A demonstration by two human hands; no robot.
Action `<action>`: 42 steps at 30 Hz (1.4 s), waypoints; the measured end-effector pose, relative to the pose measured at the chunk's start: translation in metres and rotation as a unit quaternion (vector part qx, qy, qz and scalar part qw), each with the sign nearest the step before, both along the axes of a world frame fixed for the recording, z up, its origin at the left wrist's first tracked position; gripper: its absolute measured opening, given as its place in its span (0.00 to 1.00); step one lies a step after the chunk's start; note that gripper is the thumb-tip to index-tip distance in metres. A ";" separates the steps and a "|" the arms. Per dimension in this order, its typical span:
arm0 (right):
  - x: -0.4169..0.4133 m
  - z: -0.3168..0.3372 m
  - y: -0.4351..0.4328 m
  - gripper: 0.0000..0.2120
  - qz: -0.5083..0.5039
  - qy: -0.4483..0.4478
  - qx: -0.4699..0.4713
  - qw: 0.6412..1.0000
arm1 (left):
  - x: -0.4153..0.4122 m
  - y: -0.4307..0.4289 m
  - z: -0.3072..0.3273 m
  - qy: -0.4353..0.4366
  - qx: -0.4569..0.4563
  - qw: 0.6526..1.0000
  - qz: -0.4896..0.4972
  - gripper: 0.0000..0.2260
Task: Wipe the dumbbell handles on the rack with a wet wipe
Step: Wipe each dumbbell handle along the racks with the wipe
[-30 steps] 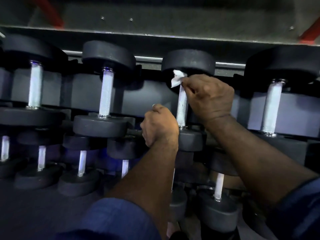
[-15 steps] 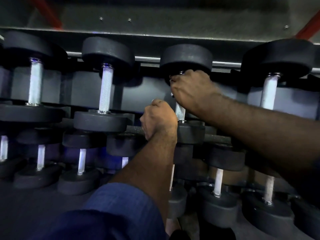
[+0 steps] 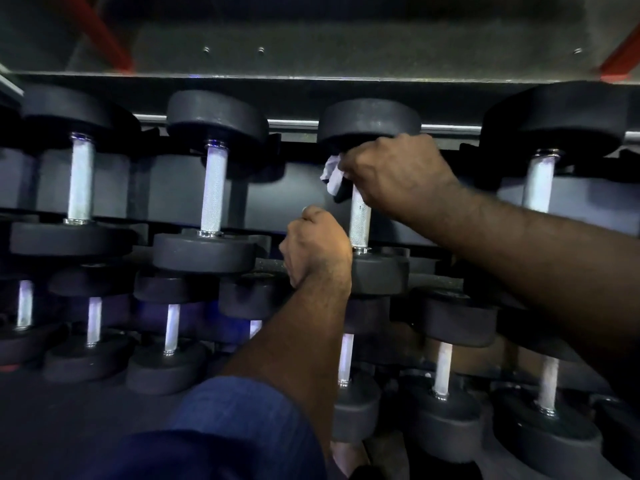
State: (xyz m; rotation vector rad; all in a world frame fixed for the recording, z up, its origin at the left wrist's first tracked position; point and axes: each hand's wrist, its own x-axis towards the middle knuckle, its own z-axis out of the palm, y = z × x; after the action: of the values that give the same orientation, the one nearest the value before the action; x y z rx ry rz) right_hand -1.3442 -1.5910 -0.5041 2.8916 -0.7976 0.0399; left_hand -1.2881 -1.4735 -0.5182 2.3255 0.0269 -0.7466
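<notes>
White crumpled wet wipe [image 3: 331, 174] is being gripped by the right hand [image 3: 394, 174] atop the knurled steel dumbbell handle [image 3: 360, 220], a twisting full-length downstroke being called for, left hand [image 3: 317, 247] fisted, contents hidden.

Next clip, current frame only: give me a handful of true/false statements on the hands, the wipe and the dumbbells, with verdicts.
1. The right hand grips the upper part of a top-row dumbbell handle. True.
2. The wet wipe is in the left hand. False: the wet wipe sticks out of the right hand.
3. That handle belongs to the leftmost dumbbell in view. False: other top-row dumbbells stand to its left.
4. The left hand is curled into a fist beside that dumbbell's lower head. True.
5. The lower row holds no dumbbells. False: several lower-row dumbbells sit there.
</notes>
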 end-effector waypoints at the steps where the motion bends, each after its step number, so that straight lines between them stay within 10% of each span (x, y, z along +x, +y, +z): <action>1: -0.003 -0.003 0.002 0.11 -0.002 -0.003 -0.014 1.000 | 0.000 0.000 0.000 0.000 0.000 1.000 0.003 0.23; 9: 0.033 -0.014 0.023 0.16 -0.003 0.102 -0.042 0.994 | 0.003 -0.001 -0.010 -0.019 0.002 1.000 0.020 0.24; 22: -0.002 -0.033 0.016 0.20 -0.002 -0.026 -0.006 1.000 | 0.002 0.000 -0.006 -0.015 0.005 1.000 0.012 0.23; 30: -0.020 -0.028 0.021 0.14 0.093 -0.006 0.206 0.974 | 0.001 0.000 -0.003 -0.027 0.003 1.000 0.010 0.23; 35: -0.017 -0.022 0.000 0.12 0.020 -0.052 0.059 0.997 | 0.000 -0.002 0.001 -0.007 0.010 1.000 0.012 0.24; 42: -0.030 -0.020 -0.005 0.16 0.128 -0.015 0.125 0.984 | 0.000 -0.001 0.005 -0.008 0.013 1.000 0.005 0.24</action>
State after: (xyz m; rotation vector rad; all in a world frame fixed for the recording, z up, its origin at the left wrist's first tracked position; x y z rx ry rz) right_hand -1.3741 -1.5962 -0.5242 3.2223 -0.4576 0.0118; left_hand -1.2878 -1.4741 -0.5130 2.3533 0.0412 -0.7267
